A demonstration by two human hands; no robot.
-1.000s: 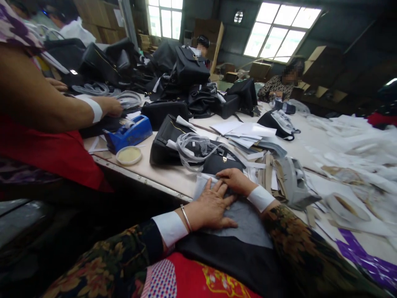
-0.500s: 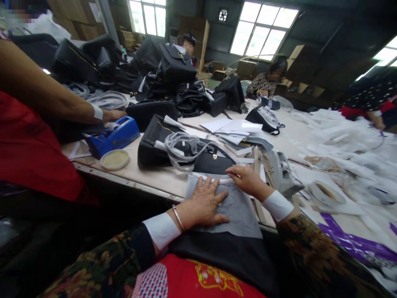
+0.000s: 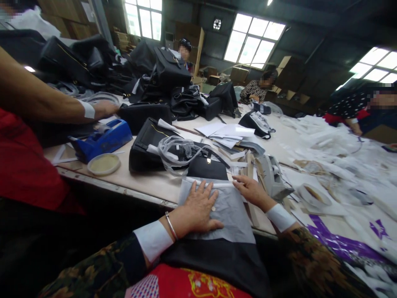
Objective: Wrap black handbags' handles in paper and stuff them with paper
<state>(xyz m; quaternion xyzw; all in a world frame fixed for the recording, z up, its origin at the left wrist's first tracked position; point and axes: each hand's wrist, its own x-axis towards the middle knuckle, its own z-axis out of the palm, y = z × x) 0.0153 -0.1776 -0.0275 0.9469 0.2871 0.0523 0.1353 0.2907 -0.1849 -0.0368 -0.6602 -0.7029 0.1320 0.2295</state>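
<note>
My left hand [image 3: 198,209] lies flat, fingers spread, on a grey sheet of wrapping paper [image 3: 231,215] that covers a black bag [image 3: 223,258] at the table's near edge. My right hand [image 3: 249,188] rests at the sheet's upper right corner, its fingers pinching the folded top edge. A small black purse with a gold clasp [image 3: 207,167] lies just beyond the sheet.
A black handbag with plastic-wrapped straps [image 3: 155,145], a blue tape dispenser [image 3: 102,140] and a round dish [image 3: 104,164] sit to the left. A co-worker's arm [image 3: 46,103] reaches over them. Paper stacks [image 3: 229,134], tape rolls [image 3: 312,194] and white bags [image 3: 341,140] cover the right.
My right hand slid rightward along the sheet's top edge, away from my left hand. The view swung toward the right.
</note>
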